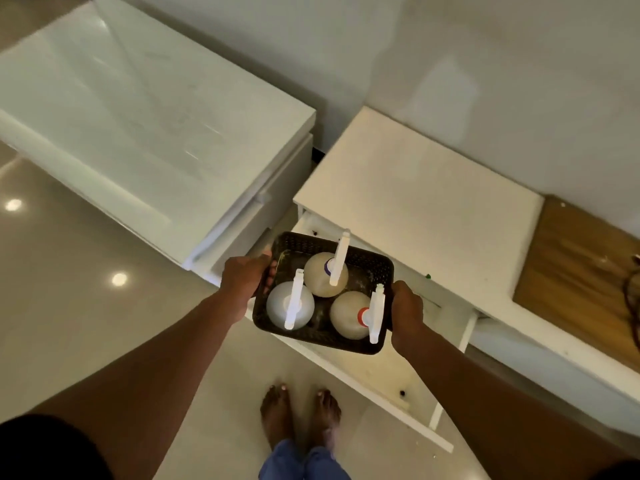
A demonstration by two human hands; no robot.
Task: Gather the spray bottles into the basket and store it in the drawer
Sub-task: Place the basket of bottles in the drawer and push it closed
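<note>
both hands (244,278) clamped on basket (313,336) of spray bottles (325,274) above open drawer (391,382)

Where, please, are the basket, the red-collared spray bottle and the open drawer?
basket (313,336), head view, front wall.
red-collared spray bottle (346,318), head view, rounded body.
drawer (374,386), head view, white front panel.
</note>
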